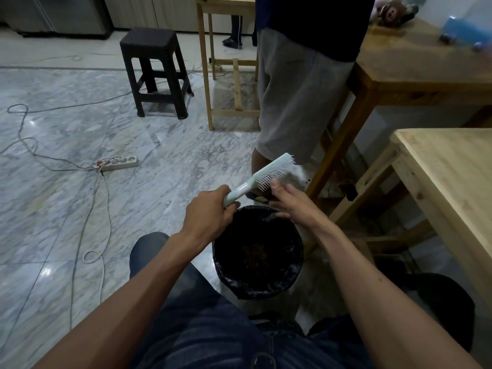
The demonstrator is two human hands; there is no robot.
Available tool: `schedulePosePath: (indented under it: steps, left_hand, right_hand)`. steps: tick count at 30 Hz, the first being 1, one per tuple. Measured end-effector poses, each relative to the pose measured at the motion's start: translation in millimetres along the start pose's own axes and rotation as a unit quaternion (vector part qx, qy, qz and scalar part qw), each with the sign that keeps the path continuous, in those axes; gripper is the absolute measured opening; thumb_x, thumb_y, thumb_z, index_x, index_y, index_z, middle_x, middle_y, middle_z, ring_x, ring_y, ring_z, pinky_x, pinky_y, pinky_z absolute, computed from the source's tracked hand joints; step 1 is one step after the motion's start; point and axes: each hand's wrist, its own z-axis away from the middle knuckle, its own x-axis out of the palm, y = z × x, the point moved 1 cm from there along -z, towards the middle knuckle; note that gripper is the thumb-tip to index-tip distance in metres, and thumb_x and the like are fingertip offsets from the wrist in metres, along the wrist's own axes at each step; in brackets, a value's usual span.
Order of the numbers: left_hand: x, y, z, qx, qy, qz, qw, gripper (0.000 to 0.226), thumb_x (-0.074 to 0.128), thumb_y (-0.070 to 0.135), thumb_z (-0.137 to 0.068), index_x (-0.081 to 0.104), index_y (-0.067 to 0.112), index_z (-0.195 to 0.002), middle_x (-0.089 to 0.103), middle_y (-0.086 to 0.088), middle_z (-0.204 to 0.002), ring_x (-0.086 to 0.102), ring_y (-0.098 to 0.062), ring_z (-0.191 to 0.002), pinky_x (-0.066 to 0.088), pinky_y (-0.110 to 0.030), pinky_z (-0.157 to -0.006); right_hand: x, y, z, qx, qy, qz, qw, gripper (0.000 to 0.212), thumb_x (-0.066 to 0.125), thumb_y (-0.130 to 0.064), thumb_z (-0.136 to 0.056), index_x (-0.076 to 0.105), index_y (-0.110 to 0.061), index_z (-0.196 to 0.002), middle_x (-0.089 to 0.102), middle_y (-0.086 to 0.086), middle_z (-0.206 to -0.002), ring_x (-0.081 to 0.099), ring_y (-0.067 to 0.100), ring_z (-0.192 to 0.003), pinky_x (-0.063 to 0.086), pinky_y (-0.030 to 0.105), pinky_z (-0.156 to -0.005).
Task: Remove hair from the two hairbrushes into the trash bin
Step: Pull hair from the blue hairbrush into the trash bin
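Left hand (pixel 210 211) grips hairbrush (pixel 262 177) handle above trash bin (pixel 295 272).

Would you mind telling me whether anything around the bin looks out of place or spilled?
Nothing looks spilled around the trash bin. The one untidy thing is a power strip lying on the floor to the left, with loose cables trailing from it.

The end of the hairbrush (pixel 262 174) handle is buried inside the left hand (pixel 210 213), and whether any hair sits among its bristles is too fine to tell; the right hand's (pixel 290 202) fingertips are hidden behind those bristles. The trash bin (pixel 257 253) is so dark inside that only a dim brownish clump shows at its bottom. A person standing (pixel 300 83) beyond is cut off above the waist, and the bench (pixel 450 182) runs off the right edge.
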Motion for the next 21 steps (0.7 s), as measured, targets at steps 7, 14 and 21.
schedulePosePath:
  steps: [7, 14, 21]
  left_hand:
    - [-6, 3, -2, -0.04, -0.074, 0.09, 0.992, 0.024, 0.071, 0.035, -0.085, 0.063, 0.014, -0.077, 0.053, 0.004, -0.056, 0.046, -0.012, -0.049, 0.031, -0.025, -0.048]
    - [0, -3, 0, -0.057, -0.038, 0.013, 0.998, 0.019, 0.066, 0.033, -0.087, 0.063, 0.014, -0.085, 0.06, -0.003, -0.064, 0.054, -0.022, -0.056, 0.034, -0.029, -0.049]
    - [-5, -9, -3, -0.075, -0.025, -0.013, 0.997, 0.018, 0.067, 0.033, -0.088, 0.063, 0.015, -0.087, 0.057, -0.001, -0.063, 0.054, -0.024, -0.058, 0.03, -0.028, -0.048]
  right_hand:
    - [7, -13, 1, -0.029, 0.003, -0.154, 0.988, 0.026, 0.078, -0.029, -0.083, 0.067, -0.006, -0.081, 0.067, 0.004, -0.071, 0.056, 0.007, -0.053, 0.05, 0.016, -0.051]
    - [1, -11, 8, 0.013, 0.067, -0.085, 0.994, 0.014, 0.076, -0.015, -0.093, 0.075, -0.002, -0.085, 0.062, 0.001, -0.062, 0.053, 0.0, -0.043, 0.043, 0.012, -0.043]
    - [-12, 5, 8, 0.047, 0.069, -0.037, 0.996, 0.012, 0.062, -0.003, -0.1, 0.074, 0.0, -0.102, 0.07, 0.01, -0.087, 0.065, 0.008, -0.067, 0.055, 0.015, -0.06]
